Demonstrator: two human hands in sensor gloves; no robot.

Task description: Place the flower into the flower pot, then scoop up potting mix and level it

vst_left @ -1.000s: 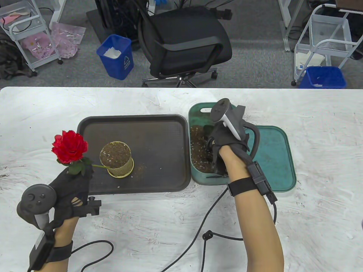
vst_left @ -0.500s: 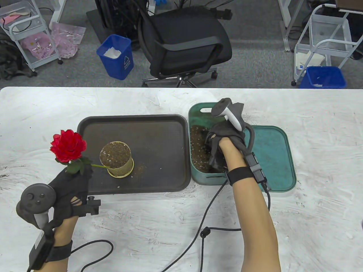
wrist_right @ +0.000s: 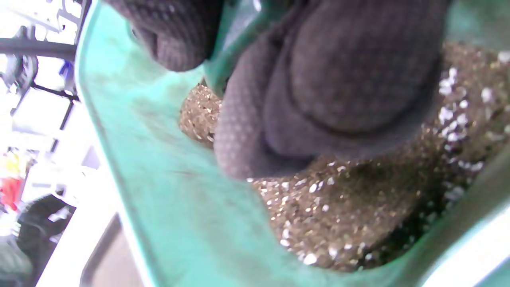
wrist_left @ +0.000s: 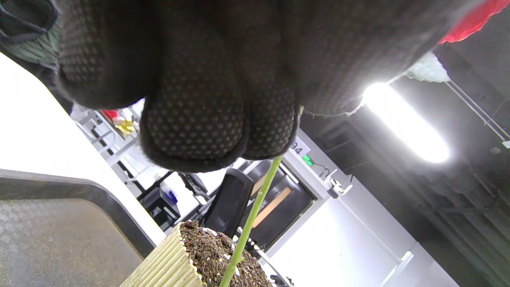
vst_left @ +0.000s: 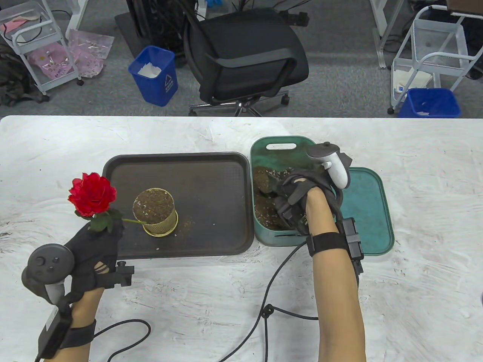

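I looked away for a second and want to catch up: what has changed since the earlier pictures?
The right hand has turned in the green bin: its tracker swung from the bin's far end towards the lid, and a scoop heaped with mix now shows by its fingers. The left hand still holds the rose, stem in the pot on the tray.

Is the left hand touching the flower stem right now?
Touching. In the left wrist view the left hand's fingers pinch the green flower stem, which emerges directly from between them.
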